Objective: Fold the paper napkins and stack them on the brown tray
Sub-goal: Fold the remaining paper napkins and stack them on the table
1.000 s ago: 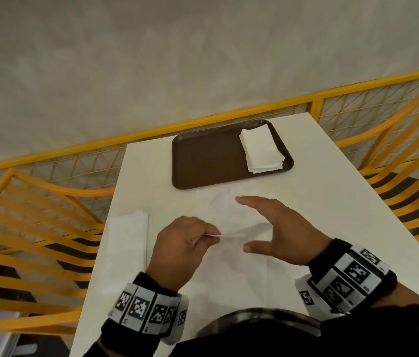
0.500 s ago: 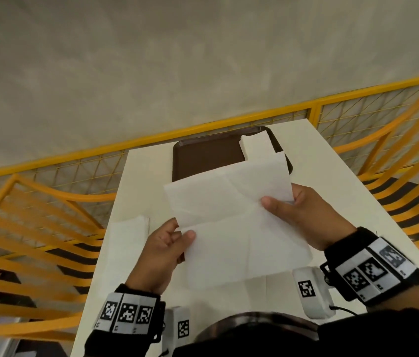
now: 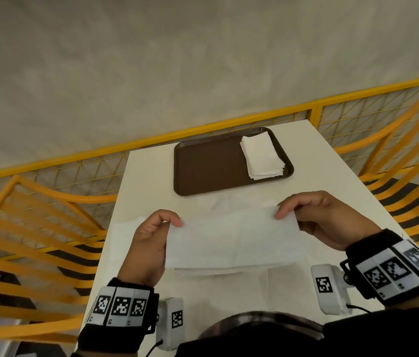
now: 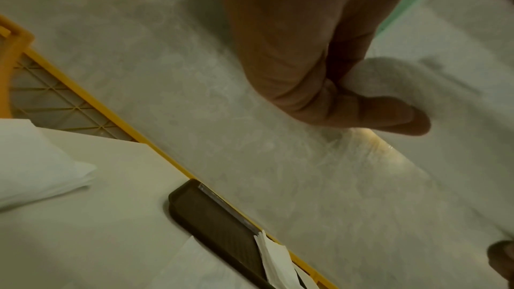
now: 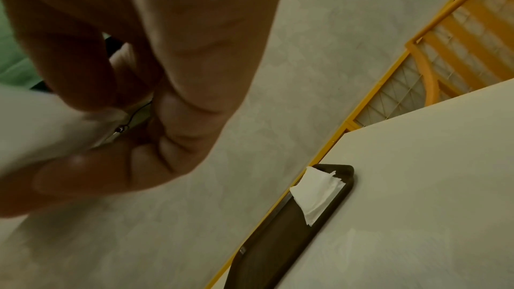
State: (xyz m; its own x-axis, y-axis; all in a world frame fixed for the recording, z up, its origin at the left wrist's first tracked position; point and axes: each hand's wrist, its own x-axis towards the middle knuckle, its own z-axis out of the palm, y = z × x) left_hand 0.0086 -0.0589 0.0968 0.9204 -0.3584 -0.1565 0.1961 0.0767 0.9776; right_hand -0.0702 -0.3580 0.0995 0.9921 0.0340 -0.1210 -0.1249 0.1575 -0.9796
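Napkin (image 3: 231, 240) between both hands' grip.

- White table (image 3: 332, 176): rectangular top, far edge along a yellow railing (image 3: 151, 143).
- Brown tray (image 3: 203, 171): on the table's far middle part.
- Unfolded napkins (image 3: 123, 235): flat pile at the left edge.
- Further napkin sheets (image 3: 229, 275): flat on the near middle part; count unclear.

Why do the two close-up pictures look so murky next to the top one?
Head view: bright and fairly sharp, edges bowed by the wide lens. Left wrist view: dim, greenish, the left hand blurred. Right wrist view: equally dim, the right hand soft, the brown plastic tray clearer.
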